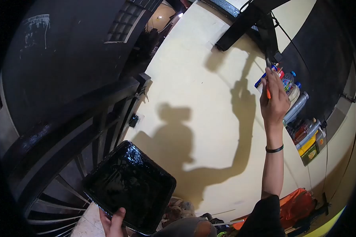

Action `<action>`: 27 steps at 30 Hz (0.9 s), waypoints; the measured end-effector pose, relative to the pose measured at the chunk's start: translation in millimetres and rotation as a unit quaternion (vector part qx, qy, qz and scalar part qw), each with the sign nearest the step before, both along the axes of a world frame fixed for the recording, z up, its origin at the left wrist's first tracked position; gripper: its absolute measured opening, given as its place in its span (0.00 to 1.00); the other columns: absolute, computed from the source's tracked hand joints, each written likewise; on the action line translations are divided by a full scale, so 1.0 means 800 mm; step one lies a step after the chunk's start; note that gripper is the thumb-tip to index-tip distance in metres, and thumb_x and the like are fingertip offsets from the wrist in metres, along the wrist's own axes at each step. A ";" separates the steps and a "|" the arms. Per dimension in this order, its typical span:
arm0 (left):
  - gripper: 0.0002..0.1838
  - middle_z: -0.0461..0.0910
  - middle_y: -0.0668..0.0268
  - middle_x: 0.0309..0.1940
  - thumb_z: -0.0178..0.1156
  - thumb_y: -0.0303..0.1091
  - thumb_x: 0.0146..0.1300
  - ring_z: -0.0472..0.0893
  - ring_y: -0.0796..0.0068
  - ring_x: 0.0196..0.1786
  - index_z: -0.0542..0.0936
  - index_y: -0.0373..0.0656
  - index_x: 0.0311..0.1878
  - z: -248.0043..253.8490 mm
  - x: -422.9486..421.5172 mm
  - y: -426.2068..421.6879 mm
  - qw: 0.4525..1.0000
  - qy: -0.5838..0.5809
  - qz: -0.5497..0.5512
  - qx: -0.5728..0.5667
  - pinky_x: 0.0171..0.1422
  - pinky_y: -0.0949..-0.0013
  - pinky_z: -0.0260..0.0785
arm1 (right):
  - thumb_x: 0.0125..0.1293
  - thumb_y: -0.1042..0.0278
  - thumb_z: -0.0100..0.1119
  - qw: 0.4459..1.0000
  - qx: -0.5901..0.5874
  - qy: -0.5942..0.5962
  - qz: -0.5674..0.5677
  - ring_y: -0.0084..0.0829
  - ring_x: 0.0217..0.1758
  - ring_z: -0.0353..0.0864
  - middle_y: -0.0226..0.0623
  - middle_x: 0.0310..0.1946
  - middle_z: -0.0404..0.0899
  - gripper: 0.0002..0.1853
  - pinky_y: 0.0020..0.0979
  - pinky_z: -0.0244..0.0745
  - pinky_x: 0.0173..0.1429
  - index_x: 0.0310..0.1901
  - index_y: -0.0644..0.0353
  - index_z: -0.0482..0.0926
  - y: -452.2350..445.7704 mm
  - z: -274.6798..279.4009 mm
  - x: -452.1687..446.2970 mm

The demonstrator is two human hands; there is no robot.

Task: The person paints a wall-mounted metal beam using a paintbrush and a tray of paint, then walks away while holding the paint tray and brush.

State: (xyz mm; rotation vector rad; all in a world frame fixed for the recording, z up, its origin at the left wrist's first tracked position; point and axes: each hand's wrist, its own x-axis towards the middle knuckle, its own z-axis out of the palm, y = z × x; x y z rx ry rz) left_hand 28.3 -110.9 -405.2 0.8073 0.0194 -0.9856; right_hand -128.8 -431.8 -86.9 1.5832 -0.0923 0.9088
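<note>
Holding a black tray (pixel 132 181) at 7 o'clock, the person's L hand (pixel 112 223) grips its near edge, thumb up over the rim. Tray's tilted to the view, inside dark & glossy, w/ bright glints nr its top corner. R hand (pixel 275 100) is up betw. 2 & 3 o'clock, grasping an orange-handled tool (pixel 268 93), fingers pointing up along it; dark end points to 12, nr the black metal beam (pixel 239 31) at 1 o'clock. Can't tell from here if it touches. Dark wristband (pixel 274 149) on the R wrist.

Cream wall (pixel 186 59) fills the middle, w/ the person's shadow (pixel 176 138) on it, raised arm incl. Black railing (pixel 95 106) at 9 o'clock, slats fanning down to 7, just beside the tray. Row of bottles (pixel 298 108) at 3, just beyond the R hand. Orange item (pixel 296 207) at 4, partly hidden, can't tell what. Glass-block window (pixel 124 21) in the dark wall (pixel 67 51) at 11.
</note>
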 end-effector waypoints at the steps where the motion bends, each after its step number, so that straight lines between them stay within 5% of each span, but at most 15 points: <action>1: 0.36 0.71 0.56 0.64 0.64 0.28 0.61 0.72 0.61 0.64 0.62 0.36 0.72 -0.001 -0.001 0.000 1.000 -0.005 0.005 -0.002 0.69 0.59 0.62 | 0.60 0.72 0.71 1.000 0.001 0.000 -0.001 0.37 0.46 0.87 0.39 0.47 0.86 0.18 0.33 0.83 0.47 0.53 0.59 0.82 0.002 0.003 0.009; 5: 0.37 0.73 0.57 0.62 0.65 0.28 0.56 0.72 0.59 0.65 0.63 0.38 0.70 -0.014 -0.008 -0.007 0.999 0.014 0.051 0.007 0.73 0.56 0.58 | 0.59 0.72 0.71 0.997 0.007 0.040 0.066 0.37 0.41 0.88 0.40 0.47 0.86 0.20 0.30 0.82 0.43 0.54 0.56 0.82 0.003 0.000 0.024; 12: 0.37 0.74 0.57 0.60 0.65 0.29 0.55 0.73 0.59 0.65 0.65 0.38 0.69 -0.009 -0.004 -0.001 0.998 0.014 0.064 0.017 0.71 0.54 0.60 | 0.59 0.71 0.71 0.998 0.018 -0.030 -0.051 0.40 0.41 0.88 0.41 0.51 0.84 0.23 0.34 0.82 0.45 0.57 0.52 0.80 -0.031 -0.010 -0.037; 19: 0.36 0.73 0.57 0.62 0.64 0.28 0.58 0.72 0.60 0.64 0.64 0.37 0.70 -0.006 0.004 0.007 1.000 0.010 0.030 -0.002 0.70 0.57 0.61 | 0.61 0.71 0.70 0.999 0.046 0.009 -0.025 0.37 0.40 0.88 0.40 0.48 0.85 0.15 0.32 0.82 0.42 0.50 0.56 0.84 -0.004 -0.001 -0.012; 27: 0.37 0.73 0.57 0.62 0.64 0.29 0.55 0.72 0.58 0.65 0.65 0.39 0.70 -0.010 -0.005 0.005 0.999 0.013 0.038 0.001 0.71 0.54 0.61 | 0.59 0.70 0.71 0.999 -0.005 0.036 0.001 0.35 0.32 0.86 0.39 0.49 0.85 0.20 0.29 0.80 0.37 0.54 0.52 0.83 -0.004 0.012 -0.011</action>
